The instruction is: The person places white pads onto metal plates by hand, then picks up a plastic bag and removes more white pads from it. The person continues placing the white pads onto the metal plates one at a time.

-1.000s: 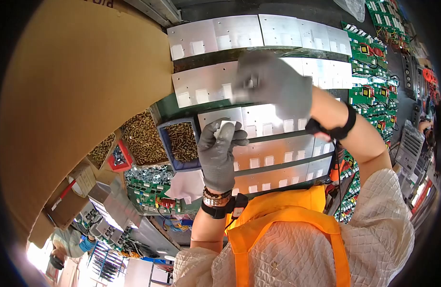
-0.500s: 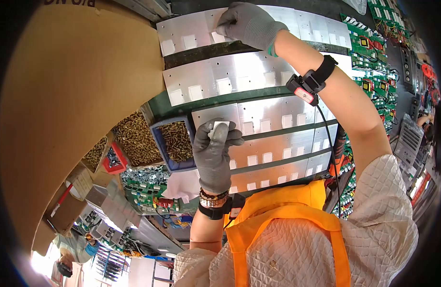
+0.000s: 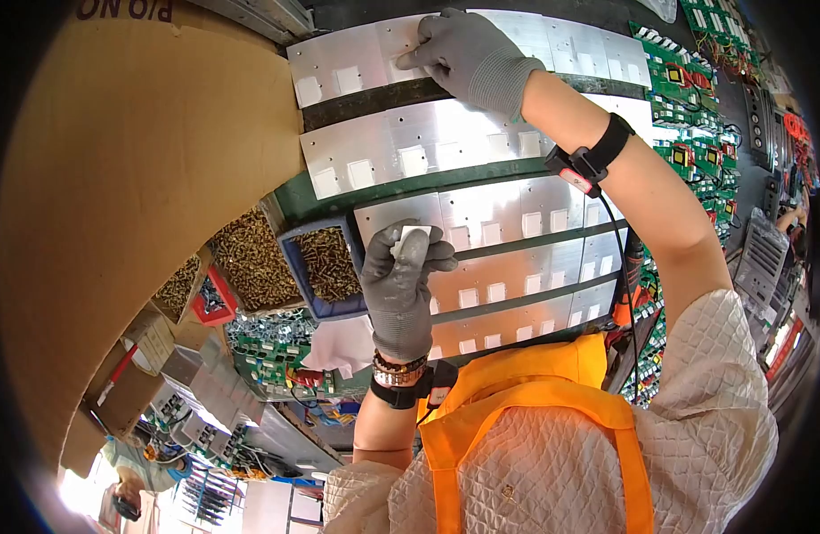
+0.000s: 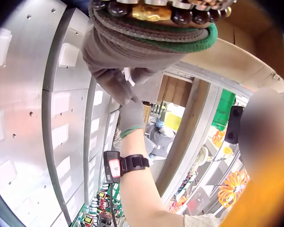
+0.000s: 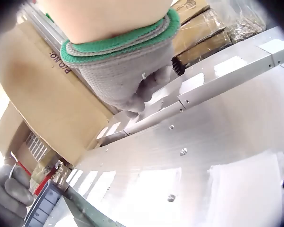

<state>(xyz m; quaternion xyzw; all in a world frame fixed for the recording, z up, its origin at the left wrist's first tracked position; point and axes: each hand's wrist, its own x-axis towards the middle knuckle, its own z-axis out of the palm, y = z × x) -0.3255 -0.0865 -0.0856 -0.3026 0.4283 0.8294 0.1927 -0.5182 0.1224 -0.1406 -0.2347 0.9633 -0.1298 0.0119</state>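
Observation:
My gloved left hand (image 3: 397,289) pinches a small white pad (image 3: 418,231) between thumb and fingers, above the left end of the third row of plates. Farther away, my gloved right hand (image 3: 477,60) reaches over the top row of metal plates (image 3: 374,46). One extended finger presses at a white square pad (image 3: 403,71) on a plate there, covering part of it. The right wrist view shows the right hand (image 5: 127,80) low against the far row, its fingertips at the plate surface. Other plates in the rows bear similar white squares (image 3: 414,161).
A blue bin (image 3: 294,258) of brass-coloured screws stands left of the plates, beside a box of more screws (image 3: 254,254). A large cardboard sheet (image 3: 178,116) borders the left. Green circuit boards (image 3: 686,160) line the right side. A cable (image 3: 631,303) hangs from my right wrist.
My right hand went from the second row up to the top row, then its finger shifted slightly onto the white pad there. The left hand kept holding its pad.

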